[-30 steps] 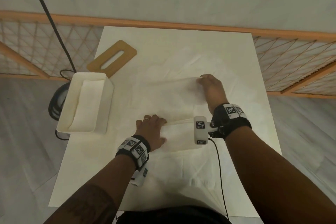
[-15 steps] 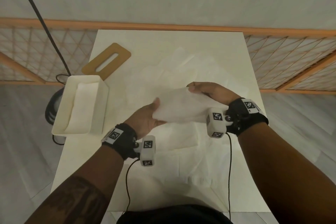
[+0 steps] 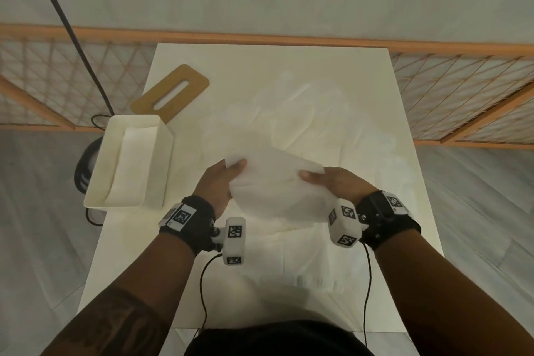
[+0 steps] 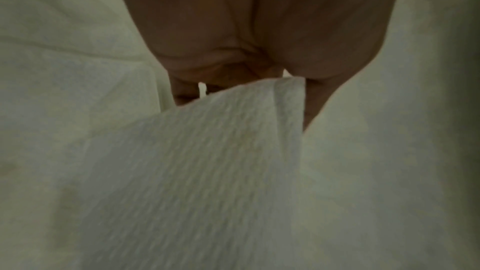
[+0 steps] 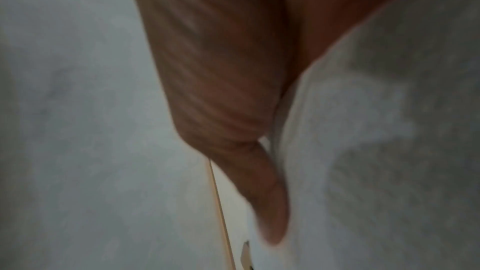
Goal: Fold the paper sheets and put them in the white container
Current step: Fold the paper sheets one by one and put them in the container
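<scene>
The folding looks done for this piece and the carry is in hand: the folded paper sheet (image 3: 274, 185) hangs in the air above the table (image 3: 361, 89), pinched at its left end by the left hand (image 3: 221, 185) and at its right end by the right hand (image 3: 332, 182); the white container (image 3: 161, 165) stands at the table's left edge, near the left hand, with paper already lying inside it; more unfolded paper sheets (image 3: 289, 124) lie spread on the table under and beyond the hands; the next move, as I judge it, calls for swinging the piece left over the container's open top and lowering it flat without letting the fold spring apart; a wooden lid (image 3: 170, 92) lies just behind the container; the head view alone shows the container and the route to it; the left wrist view shows what the head view cannot, the sheet's embossed weave and its doubled edge tucked between thumb and fingers (image 4: 184, 91); the right wrist view is blurred, showing only the thumb laid against the paper
</scene>
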Available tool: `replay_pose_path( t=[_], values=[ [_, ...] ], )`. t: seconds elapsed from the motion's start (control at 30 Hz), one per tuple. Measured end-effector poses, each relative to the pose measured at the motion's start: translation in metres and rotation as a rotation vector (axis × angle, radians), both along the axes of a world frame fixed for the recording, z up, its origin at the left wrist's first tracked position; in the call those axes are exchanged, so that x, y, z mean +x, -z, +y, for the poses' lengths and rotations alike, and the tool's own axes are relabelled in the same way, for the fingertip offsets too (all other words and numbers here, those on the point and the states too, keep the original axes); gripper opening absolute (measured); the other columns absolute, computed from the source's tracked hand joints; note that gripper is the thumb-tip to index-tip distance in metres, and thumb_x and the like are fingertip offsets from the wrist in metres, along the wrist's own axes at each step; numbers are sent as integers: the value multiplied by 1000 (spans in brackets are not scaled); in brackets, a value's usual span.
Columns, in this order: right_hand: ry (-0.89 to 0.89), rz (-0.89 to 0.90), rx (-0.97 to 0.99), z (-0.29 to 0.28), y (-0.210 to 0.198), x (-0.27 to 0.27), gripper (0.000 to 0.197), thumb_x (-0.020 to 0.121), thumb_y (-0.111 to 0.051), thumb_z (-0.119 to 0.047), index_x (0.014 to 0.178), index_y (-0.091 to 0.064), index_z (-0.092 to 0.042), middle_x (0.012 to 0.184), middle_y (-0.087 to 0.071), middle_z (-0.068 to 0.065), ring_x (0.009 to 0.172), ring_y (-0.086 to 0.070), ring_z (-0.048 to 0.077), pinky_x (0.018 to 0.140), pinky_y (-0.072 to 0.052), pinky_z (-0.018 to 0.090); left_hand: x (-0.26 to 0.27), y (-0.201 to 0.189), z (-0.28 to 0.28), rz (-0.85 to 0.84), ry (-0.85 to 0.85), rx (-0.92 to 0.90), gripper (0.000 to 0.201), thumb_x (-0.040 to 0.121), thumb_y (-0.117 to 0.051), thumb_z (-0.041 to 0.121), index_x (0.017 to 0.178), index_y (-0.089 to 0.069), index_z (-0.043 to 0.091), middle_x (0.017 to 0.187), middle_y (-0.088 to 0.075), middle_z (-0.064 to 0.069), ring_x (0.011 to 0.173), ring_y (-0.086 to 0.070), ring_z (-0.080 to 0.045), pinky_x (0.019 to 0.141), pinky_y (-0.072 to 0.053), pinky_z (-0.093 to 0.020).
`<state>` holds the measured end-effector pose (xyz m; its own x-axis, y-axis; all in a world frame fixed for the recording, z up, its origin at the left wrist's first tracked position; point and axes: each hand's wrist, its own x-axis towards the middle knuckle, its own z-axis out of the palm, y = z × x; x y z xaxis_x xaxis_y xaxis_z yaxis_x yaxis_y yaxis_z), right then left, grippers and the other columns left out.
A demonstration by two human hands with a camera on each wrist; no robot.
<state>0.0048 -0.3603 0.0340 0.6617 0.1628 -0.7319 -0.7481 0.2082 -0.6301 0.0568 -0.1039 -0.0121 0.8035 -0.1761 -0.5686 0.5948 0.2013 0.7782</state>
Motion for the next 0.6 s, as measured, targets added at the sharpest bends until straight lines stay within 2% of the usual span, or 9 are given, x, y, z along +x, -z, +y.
replay_pose_path(
  t=[0.03, 0.1, 0.2, 0.27, 0.33, 0.37, 0.5, 0.6],
  values=[
    [-3, -17, 1, 2, -1, 1, 28, 95, -68, -18, 116, -70, 0, 108, -75, 17, 84, -76, 29, 63, -60, 36, -1, -2, 2, 58, 16, -64, 33, 97, -62, 27, 125, -67, 10, 122, -72, -11, 118, -66, -33, 96, -53, -44],
    [11, -50, 1, 2, -2, 4, 18, 95, -66, -8, 111, -70, 0, 97, -78, 13, 77, -77, 25, 57, -59, 32, -3, -7, 7, 142, 93, -159, 40, 96, -60, 28, 130, -63, 8, 127, -70, -13, 118, -66, -31, 98, -52, -45],
    [11, -91, -31, -1, 0, 8, 15, 98, -60, -4, 111, -67, 1, 83, -78, 7, 69, -76, 19, 52, -57, 26, -6, -6, 13, 49, 214, -103, 35, 92, -61, 5, 127, -63, 4, 124, -70, -17, 117, -66, -36, 92, -58, -41],
    [-28, -124, -39, -2, 2, 11, 22, 98, -59, -2, 119, -65, 3, 94, -78, 9, 81, -77, 20, 61, -60, 27, -4, -5, 17, -15, 225, 0, 30, 95, -57, -5, 121, -67, 6, 120, -72, -18, 113, -68, -36, 91, -58, -38],
    [-49, -155, -55, -6, 13, 16, 32, 96, -59, 2, 128, -61, 4, 116, -73, 17, 106, -72, 30, 81, -62, 34, -2, -4, 21, -57, 236, 67, 28, 97, -55, -5, 117, -70, 8, 117, -73, -17, 111, -69, -34, 95, -56, -40],
    [-49, -161, -87, -7, 17, 18, 33, 96, -59, 3, 129, -62, 3, 121, -71, 18, 112, -69, 33, 87, -61, 37, -1, -3, 24, -69, 233, 97, 26, 97, -56, -3, 114, -72, 9, 115, -74, -14, 111, -69, -34, 96, -55, -41],
    [-133, -206, -267, -7, 24, 24, 23, 94, -64, 0, 115, -72, -1, 111, -74, 20, 104, -72, 36, 84, -62, 39, -1, 2, 32, -63, 208, 197, 18, 96, -63, 5, 105, -76, 13, 107, -77, -12, 106, -71, -35, 94, -55, -47],
    [-147, -240, -255, -9, 28, 23, 26, 94, -57, 6, 114, -73, 0, 109, -75, 19, 101, -73, 34, 80, -60, 35, -5, 4, 36, -64, 207, 155, 28, 94, -62, 0, 92, -82, 19, 106, -78, -8, 100, -73, -29, 86, -59, -42]
  ],
)
